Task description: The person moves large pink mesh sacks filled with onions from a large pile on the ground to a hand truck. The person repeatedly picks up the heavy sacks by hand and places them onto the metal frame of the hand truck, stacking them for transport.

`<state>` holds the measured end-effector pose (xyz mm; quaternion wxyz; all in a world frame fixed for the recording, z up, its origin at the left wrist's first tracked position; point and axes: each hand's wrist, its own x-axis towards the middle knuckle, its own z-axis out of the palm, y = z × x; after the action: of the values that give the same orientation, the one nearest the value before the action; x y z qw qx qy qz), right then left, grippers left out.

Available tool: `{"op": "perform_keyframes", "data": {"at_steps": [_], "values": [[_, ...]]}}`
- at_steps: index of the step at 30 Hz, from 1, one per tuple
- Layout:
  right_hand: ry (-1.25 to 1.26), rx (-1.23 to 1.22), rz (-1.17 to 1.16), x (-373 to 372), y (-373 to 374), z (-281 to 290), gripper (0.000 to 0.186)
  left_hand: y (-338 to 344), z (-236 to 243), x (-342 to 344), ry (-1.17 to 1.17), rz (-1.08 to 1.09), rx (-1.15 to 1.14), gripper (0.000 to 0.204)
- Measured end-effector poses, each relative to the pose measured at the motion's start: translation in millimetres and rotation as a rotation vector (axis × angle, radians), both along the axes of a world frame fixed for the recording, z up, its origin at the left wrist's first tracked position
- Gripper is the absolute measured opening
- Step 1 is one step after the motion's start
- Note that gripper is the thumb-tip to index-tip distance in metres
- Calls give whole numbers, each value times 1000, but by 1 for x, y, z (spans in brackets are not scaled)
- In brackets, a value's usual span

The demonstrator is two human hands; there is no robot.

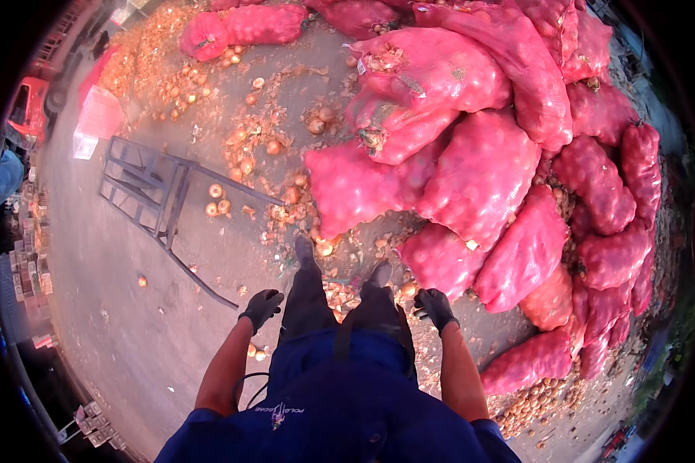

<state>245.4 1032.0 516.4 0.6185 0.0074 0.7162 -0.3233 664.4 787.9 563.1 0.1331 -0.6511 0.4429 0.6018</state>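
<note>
My left hand [262, 307], in a dark glove, hangs beside my left leg with its fingers loosely bent and slightly apart. Nothing shows in it. On the other side my gloved right hand [435, 308] holds nothing visible, its fingers a little spread. Closest to that hand is a pink mesh sack of onions [444, 261], lying just beyond it without contact. A larger bulging onion sack [483, 177] leans behind it. To the left of my feet lies a grey metal hand truck [162, 193], its two long handles pointing toward me.
Many more pink sacks [594, 181] are heaped along the right. Loose onions [218, 207] and dry skins [262, 127] litter the ground ahead. Small onions [537, 405] lie at the lower right. Crates [31, 270] and a red vehicle [29, 108] stand at the far left.
</note>
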Motion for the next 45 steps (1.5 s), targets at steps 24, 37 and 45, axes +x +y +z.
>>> {"op": "perform_keyframes", "data": {"at_steps": [24, 37, 45], "values": [[663, -267, 834, 99, -422, -222, 20, -380, -301, -88, 72, -698, -258, 62], [1105, -294, 1088, 33, -633, -424, 35, -496, -484, -219, 72, -927, -531, 66], [1101, -208, 1378, 12, -671, -533, 45, -508, -565, -257, 72, -1059, -474, 61]]}}
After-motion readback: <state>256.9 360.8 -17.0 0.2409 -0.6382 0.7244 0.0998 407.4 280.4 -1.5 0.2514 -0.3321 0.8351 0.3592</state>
